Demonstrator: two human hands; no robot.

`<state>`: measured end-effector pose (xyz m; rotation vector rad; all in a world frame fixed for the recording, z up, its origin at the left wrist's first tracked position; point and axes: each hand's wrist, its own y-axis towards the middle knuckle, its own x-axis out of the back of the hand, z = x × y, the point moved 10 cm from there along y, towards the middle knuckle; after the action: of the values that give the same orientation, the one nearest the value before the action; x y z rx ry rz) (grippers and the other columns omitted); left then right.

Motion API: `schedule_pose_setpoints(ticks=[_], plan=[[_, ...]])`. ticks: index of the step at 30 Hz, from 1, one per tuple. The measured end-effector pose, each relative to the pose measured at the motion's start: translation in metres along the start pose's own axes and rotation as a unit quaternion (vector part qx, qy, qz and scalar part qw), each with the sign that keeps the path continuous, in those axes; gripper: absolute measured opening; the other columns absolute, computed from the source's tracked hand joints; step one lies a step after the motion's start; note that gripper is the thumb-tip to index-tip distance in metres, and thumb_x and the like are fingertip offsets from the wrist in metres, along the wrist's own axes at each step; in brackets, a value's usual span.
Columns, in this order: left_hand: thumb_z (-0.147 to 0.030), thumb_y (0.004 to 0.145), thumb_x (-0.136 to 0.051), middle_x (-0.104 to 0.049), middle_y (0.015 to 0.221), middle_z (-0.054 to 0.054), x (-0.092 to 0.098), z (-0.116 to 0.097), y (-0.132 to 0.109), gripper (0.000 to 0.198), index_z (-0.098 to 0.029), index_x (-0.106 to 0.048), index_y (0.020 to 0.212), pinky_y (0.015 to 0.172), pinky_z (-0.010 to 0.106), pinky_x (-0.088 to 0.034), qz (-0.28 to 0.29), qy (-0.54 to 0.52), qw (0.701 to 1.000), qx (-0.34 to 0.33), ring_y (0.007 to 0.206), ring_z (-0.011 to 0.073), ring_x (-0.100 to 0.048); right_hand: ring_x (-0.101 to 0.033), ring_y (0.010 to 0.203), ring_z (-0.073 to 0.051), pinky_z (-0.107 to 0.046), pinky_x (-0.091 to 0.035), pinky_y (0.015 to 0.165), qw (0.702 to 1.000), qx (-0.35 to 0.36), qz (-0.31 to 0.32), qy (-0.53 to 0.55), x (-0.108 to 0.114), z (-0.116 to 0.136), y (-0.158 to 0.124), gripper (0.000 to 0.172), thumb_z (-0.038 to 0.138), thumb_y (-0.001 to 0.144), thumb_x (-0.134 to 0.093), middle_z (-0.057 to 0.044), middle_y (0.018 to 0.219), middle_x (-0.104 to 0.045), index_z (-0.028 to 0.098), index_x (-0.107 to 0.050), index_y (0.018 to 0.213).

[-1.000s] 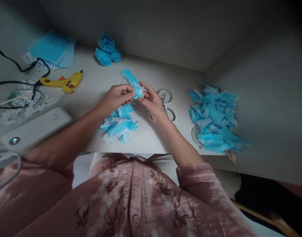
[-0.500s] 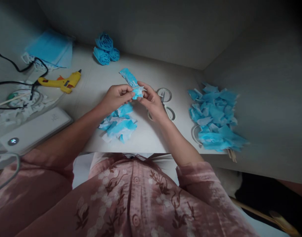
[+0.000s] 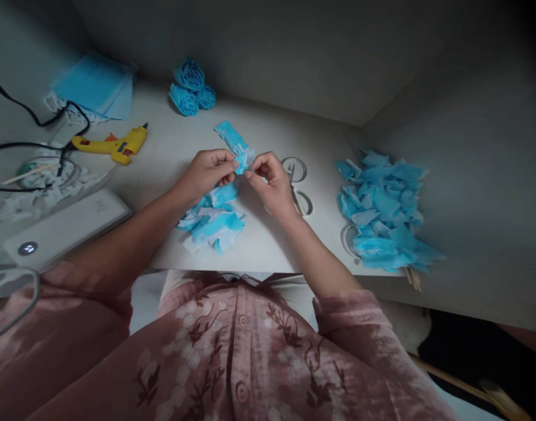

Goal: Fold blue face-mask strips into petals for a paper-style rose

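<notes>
Between my fingers is a small blue-and-white piece of mask fabric (image 3: 241, 164). My left hand (image 3: 213, 168) pinches it from the left, thumb against fingers. From the right, my right hand (image 3: 270, 180) has thumb and fingertips closed at its edge. Just beyond my hands a blue folded strip (image 3: 231, 137) lies on the table; whether it joins the held piece I cannot tell. Below my left hand sits a pile of cut blue and white fabric pieces (image 3: 215, 225). Scissors (image 3: 299, 199) lie to the right of my right hand, beside a tape ring (image 3: 295, 169).
Three rolled blue fabric roses (image 3: 190, 88) stand at the back. At left are a stack of face masks (image 3: 92, 88), a yellow glue gun (image 3: 114, 145), black cables, white scraps and a white power bank (image 3: 68, 229). A large blue fabric bunch (image 3: 384, 204) with sticks lies right.
My right-hand fingers have drawn slightly down and curled closer at the edge of the fabric piece. My left hand keeps its pinch. The whole view has shifted a little.
</notes>
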<state>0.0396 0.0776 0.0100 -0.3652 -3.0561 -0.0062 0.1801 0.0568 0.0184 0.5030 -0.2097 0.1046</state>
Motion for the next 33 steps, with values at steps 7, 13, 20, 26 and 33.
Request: schedule_pose_setpoints(ticks=[7, 13, 20, 26, 33], plan=[[-0.010, 0.085, -0.064, -0.058, 0.055, -0.003, 0.000, -0.001, 0.000, 0.020, -0.015, -0.060, 0.066, 0.050, 0.016, -0.039, 0.002, -0.005, 1.000, -0.007, 0.047, 0.0051, -0.048, -0.063, 0.084, -0.015, -0.032, -0.053, 0.087, 0.999, -0.011, 0.017, -0.031, -0.001, -0.002, -0.001, 0.021, 0.043, 0.096, -0.065, -0.001, 0.097, -0.071, 0.023, -0.066, 0.103], [-0.014, 0.083, -0.067, -0.059, 0.058, -0.002, 0.000, -0.002, 0.000, 0.015, -0.015, -0.062, 0.069, 0.052, 0.017, -0.040, 0.001, 0.007, 1.000, -0.030, 0.050, 0.0061, -0.049, -0.065, 0.084, -0.016, -0.034, -0.055, 0.086, 0.998, -0.037, 0.018, -0.045, 0.000, -0.013, -0.001, 0.034, 0.054, 0.095, -0.066, -0.001, 0.098, -0.074, 0.023, -0.070, 0.109], [-0.024, 0.090, -0.064, -0.061, 0.061, -0.001, -0.002, -0.002, 0.000, 0.018, -0.016, -0.063, 0.074, 0.054, 0.018, -0.042, 0.019, 0.000, 0.999, -0.035, 0.053, 0.0078, -0.052, -0.068, 0.088, -0.016, -0.035, -0.056, 0.090, 0.998, -0.042, 0.021, -0.041, 0.000, -0.013, 0.000, 0.040, 0.060, 0.093, -0.066, -0.002, 0.105, -0.076, 0.024, -0.071, 0.110], [-0.019, 0.084, -0.068, -0.060, 0.061, -0.002, -0.001, -0.001, 0.000, 0.013, -0.016, -0.062, 0.072, 0.054, 0.017, -0.042, 0.017, 0.012, 0.999, -0.029, 0.053, 0.0068, -0.051, -0.067, 0.087, -0.016, -0.036, -0.057, 0.091, 0.997, -0.045, 0.027, -0.056, -0.001, -0.012, 0.000, 0.037, 0.057, 0.093, -0.067, -0.002, 0.105, -0.076, 0.024, -0.071, 0.110], [-0.012, 0.078, -0.070, -0.058, 0.059, -0.004, -0.001, 0.001, 0.002, 0.013, -0.016, -0.060, 0.071, 0.052, 0.018, -0.040, 0.011, 0.010, 0.999, -0.039, 0.051, 0.0063, -0.050, -0.066, 0.090, -0.017, -0.036, -0.056, 0.093, 0.998, -0.026, 0.027, -0.052, -0.005, -0.006, -0.001, 0.030, 0.050, 0.092, -0.069, -0.002, 0.102, -0.072, 0.024, -0.066, 0.109]])
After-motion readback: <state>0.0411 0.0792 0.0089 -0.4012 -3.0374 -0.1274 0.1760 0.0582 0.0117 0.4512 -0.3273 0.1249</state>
